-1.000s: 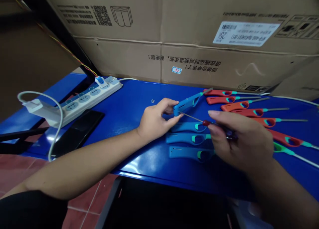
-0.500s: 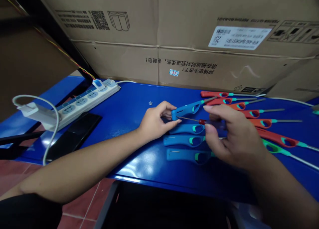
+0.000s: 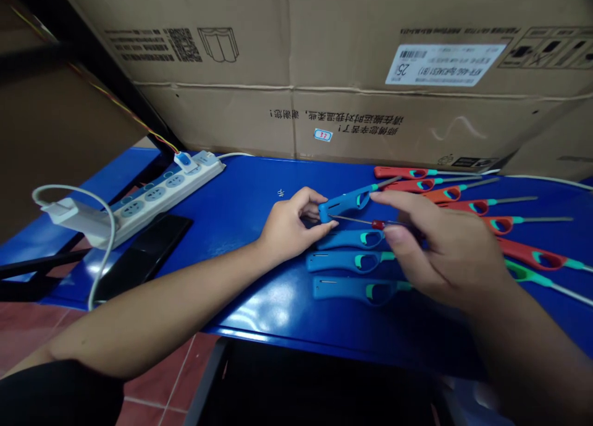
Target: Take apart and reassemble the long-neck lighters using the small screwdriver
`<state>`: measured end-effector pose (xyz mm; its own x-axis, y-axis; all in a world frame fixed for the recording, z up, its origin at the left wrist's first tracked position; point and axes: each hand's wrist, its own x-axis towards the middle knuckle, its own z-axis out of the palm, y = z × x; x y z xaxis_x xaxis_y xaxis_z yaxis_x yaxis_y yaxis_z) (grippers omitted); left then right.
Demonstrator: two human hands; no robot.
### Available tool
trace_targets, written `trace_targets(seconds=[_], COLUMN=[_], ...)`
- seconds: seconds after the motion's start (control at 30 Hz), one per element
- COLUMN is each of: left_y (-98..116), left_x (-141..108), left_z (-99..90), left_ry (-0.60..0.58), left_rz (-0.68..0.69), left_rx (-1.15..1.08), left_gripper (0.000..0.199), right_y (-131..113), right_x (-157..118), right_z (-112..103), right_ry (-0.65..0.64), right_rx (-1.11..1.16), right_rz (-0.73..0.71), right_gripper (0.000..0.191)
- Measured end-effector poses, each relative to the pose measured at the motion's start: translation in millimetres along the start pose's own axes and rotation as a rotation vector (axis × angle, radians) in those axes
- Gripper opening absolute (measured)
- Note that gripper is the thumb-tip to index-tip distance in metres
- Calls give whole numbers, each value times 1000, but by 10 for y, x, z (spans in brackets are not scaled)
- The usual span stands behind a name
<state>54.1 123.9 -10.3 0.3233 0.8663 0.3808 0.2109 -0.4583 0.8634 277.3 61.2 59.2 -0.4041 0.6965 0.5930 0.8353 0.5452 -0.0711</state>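
My left hand (image 3: 296, 219) grips a blue utility lighter (image 3: 345, 202) by its body, with the metal nozzle pointing up and to the right. My right hand (image 3: 447, 253) pinches a small screwdriver (image 3: 356, 220) with a red collar, and its thin shaft reaches across to the lighter's rear end. The fingers hide most of the screwdriver's handle. Just below lie several loose blue lighter bodies (image 3: 347, 260), side by side. To the right of my right hand, several red lighters (image 3: 472, 208) fan out, with a green-trimmed one (image 3: 521, 273) among them.
The blue metal table (image 3: 231, 191) ends in a front edge, with red floor tiles below. At the left are a white power strip (image 3: 157, 197), a black phone (image 3: 143, 256) and a white cable (image 3: 99, 228). Cardboard boxes (image 3: 324, 74) stand along the back.
My right hand has shifted up and to the left, closer to the lighter, and the screwdriver has moved with it. The view has tilted slightly.
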Motion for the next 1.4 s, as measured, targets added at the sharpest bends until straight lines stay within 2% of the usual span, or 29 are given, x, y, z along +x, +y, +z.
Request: trace_targets(seconds=[0.1,0.2,0.27,0.33,0.43,0.57,0.63,0.73,0.8,0.87,0.97,1.1,1.2,1.3,1.4], left_y=[9,20,26,29,19,-9,-15,-7,2,9,13,13,13,14,16], left_x=[-11,-17,-18,-18,-16,-6,-3,-5,-5,-2,3,-7,-11,4,26], left_z=[-1,-1,-1,-2,-5,-12,-12,-10,-10,-12,-17,-16,-13,-20,-32], left_ry=[-5,-3,-3,-6,-13,-8,-11,-11,-6,0,17,16,9,32,52], left_rz=[35,45,42,44,43,30,23,33,43,52,67,87,97,76,65], left_rx=[45,35,21,21,43,64,74,112,133,131,138,195,211,199,179], left_gripper=[35,35,35,34,35,36,35,35,35,34,34,35,36,35,35], right_y=[8,17,17,16,28,68,85,99,101,100,89,57,43,72,151], right_x=[0,-5,-9,-10,-6,-10,-17,-14,-2,15,29,11,3,7,-4], right_z=[5,12,13,13,14,-1,-9,-5,3,6,3,6,8,6,2], right_ry=[88,69,58,79,102,30,-30,11,47,7,-35,68,91,-9,-122], right_rx=[13,142,140,58,66,208,181,128,130,149,84,-61,-1,80,-57], right_rz=[10,-60,-30,33,14,-46,-74,-77,-56,-83,-134,-57,-64,-91,-93], right_gripper=[24,37,41,32,23,47,38,14,19,31,29,30,33,43,41])
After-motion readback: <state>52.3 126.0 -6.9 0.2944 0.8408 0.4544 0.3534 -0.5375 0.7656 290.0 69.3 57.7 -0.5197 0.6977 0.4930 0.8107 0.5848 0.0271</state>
